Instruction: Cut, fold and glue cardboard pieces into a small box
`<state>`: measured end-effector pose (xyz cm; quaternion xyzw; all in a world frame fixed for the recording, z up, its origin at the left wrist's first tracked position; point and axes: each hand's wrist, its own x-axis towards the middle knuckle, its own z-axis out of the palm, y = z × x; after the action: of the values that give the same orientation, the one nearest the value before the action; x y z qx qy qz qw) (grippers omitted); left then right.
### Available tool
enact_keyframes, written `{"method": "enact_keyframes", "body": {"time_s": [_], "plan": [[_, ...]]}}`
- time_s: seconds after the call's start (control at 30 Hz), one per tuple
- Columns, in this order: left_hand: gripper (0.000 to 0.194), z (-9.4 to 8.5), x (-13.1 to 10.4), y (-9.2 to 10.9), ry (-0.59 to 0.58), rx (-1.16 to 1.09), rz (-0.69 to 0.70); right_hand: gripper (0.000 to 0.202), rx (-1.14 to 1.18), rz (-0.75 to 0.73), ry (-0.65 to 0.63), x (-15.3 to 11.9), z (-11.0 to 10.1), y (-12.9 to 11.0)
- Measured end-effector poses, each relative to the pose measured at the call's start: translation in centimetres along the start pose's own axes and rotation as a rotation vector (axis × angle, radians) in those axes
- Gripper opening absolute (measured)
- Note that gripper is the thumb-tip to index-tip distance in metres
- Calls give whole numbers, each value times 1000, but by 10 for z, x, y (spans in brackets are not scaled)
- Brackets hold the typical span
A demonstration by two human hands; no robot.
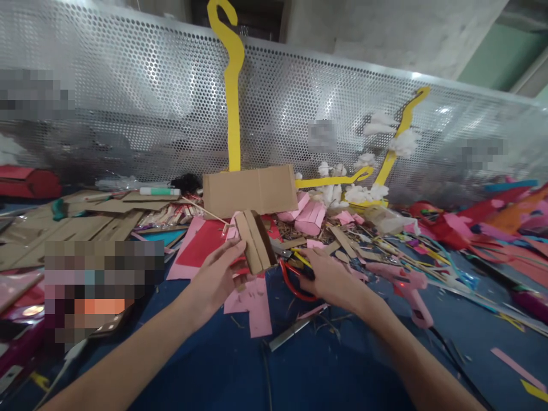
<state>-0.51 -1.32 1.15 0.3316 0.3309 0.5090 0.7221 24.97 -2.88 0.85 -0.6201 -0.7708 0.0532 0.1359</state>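
Observation:
My left hand (pixel 226 265) is closed on a small folded cardboard box (pixel 252 242), tilted with one side facing right. Scissors (pixel 295 285) with red and yellow handles are in my right hand (pixel 323 274). Their blades point left at the box's right side; whether they touch it I cannot tell. Beneath my left hand lie pink paper (pixel 250 302) and a red sheet (pixel 205 242). A metal strip (pixel 295 329) rests on the blue table below the scissors.
A pink glue gun (pixel 406 282) with a black cord lies at right. Behind the hands stands a cardboard panel (pixel 250 191) by a tall yellow hooked strip (pixel 233 108). Cardboard pieces (pixel 85 222) are piled at left. Paper scraps and sticks litter the right. A perforated metal screen (pixel 278 103) spans the back.

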Motion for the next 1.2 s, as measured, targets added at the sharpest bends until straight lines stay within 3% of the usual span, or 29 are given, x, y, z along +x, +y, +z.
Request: {"method": "enact_keyframes", "body": {"time_s": [0.13, 0.23, 0.33, 0.47, 0.6, 0.67, 0.77, 0.87, 1.07, 1.2], "plan": [[36, 2, -3, 3, 3, 48, -34, 25, -35, 48, 10, 1, -4, -4], [40, 3, -4, 7, 13, 79, -43, 29, -40, 62, 49, 3, -4, 0], [39, 3, -3, 9, 16, 68, -31, 37, -35, 71, 129, 6, -3, 9], [30, 4, -3, 10, 23, 34, -5, 25, -7, 101, 262, 12, -10, 21], [33, 5, -5, 13, 13, -6, -55, 35, 182, 141, 362, 13, -21, 20], [34, 5, -6, 15, 16, -16, -86, 35, 328, 119, 348, 10, -25, 16], [38, 4, -6, 14, 6, 31, -66, 40, 534, 21, 227, 3, -26, 11], [44, 1, -5, 12, -26, 99, 19, 49, 521, -21, 145, -4, -25, 11], [35, -7, -1, 19, -29, 490, 321, 60, 266, -76, 241, -10, -31, 6], [41, -10, 1, 26, -39, 639, 413, 49, 214, -89, 274, -12, -36, -5]]}}
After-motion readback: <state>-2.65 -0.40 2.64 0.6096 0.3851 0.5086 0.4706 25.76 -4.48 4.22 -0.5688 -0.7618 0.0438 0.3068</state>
